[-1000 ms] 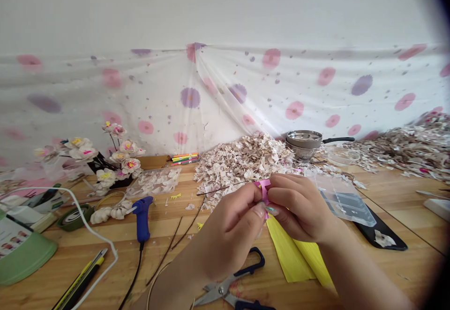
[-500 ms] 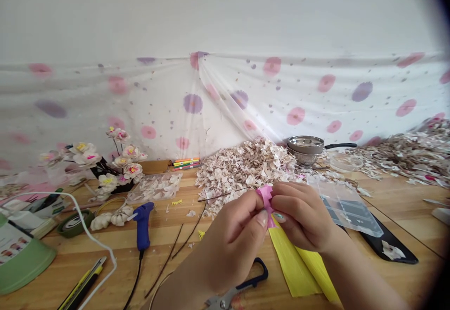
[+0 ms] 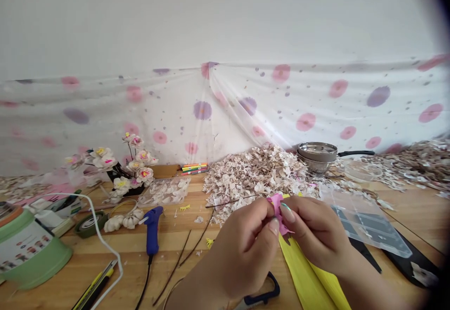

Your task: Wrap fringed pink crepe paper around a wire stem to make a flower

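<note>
Both hands meet over the wooden table around a small crinkled pink paper strip (image 3: 277, 207). My left hand (image 3: 248, 244) pinches its left side between thumb and forefinger. On the other side, the thumb and fingers of my right hand (image 3: 312, 230) close on the same strip. A thin dark stem (image 3: 230, 202) reaches leftward from the left fingertips; its inner end is hidden. Beneath my hands lies yellow crepe paper (image 3: 305, 277), partly covered by the right forearm. Scissors with a dark blue handle (image 3: 263, 296) rest under my left wrist, mostly hidden.
A heap of pale dried petals (image 3: 249, 174) stands behind the hands. Left are a blue glue gun (image 3: 152, 230), a green container (image 3: 35, 254), a utility knife (image 3: 94, 286) and a flower arrangement (image 3: 130, 165). Right are stacked metal bowls (image 3: 317, 155) and a clear compartment box (image 3: 369, 225).
My right thumb has risen onto the front of the pink strip, and the strip's lower end now flares out. The whole view has shifted, with everything appearing further right and slightly lower.
</note>
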{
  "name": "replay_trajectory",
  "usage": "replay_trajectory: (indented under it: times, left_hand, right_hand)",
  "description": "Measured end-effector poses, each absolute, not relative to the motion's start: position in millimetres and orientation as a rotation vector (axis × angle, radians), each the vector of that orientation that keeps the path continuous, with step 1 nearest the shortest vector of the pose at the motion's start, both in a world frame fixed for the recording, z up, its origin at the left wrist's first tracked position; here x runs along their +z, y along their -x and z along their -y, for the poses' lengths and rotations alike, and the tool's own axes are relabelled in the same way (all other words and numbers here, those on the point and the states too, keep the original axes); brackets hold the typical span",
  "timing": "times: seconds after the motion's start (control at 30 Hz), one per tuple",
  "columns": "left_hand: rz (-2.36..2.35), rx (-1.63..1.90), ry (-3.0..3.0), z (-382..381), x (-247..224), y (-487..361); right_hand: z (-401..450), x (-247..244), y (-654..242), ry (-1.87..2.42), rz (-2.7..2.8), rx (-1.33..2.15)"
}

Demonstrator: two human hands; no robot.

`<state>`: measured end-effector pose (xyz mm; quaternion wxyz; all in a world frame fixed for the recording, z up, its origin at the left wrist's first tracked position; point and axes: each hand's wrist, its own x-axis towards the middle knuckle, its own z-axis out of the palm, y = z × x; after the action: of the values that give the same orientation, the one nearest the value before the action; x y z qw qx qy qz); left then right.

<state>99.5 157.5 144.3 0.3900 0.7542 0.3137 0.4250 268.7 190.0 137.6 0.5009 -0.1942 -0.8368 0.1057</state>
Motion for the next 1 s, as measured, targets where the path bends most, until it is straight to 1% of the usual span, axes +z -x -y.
replay_trajectory:
  times: [0.07,0.17,0.27,0.33,0.4,0.47,0.53,0.7,0.77,0.83,1.0]
  left_hand:
    - [-0.786,1.084,-1.941,-158,144,-99]
    - [-0.773,1.092,-1.972,-158,143,-99]
    - [-0.798,1.104,-2.028,-158,142,-98]
    - [-0.812,1.122,-2.074,-158,141,-98]
    - [-0.825,1.138,-2.111,-159,141,-97]
    - [-0.844,1.148,-2.101,-159,141,-96]
    - [-0.858,1.166,-2.029,-159,141,-95]
    - [-0.814,1.174,-1.870,-157,141,-95]
    - [-0.805,1.176,-1.860,-157,141,-94]
    - [-0.802,1.182,-1.865,-157,141,-94]
    - [-0.796,1.165,-1.867,-157,140,-95]
  right_hand:
    - [-188,135,-266,0.523,1.984,0.505]
    - [-186,130,-262,0.607,1.803,1.040]
    - [-185,130,-260,0.601,1.569,1.535]
    - [-185,132,-260,0.565,1.457,1.732]
    - [-185,136,-262,0.536,1.390,1.811]
    - [-185,140,-265,0.522,1.368,1.769]
    - [-185,143,-268,0.522,1.389,1.629]
    - [-179,149,-278,0.636,1.674,1.032]
    - [-177,151,-281,0.649,1.819,0.859]
    - [-175,153,-283,0.624,1.884,0.815]
    - [-173,154,-282,0.595,1.924,0.880]
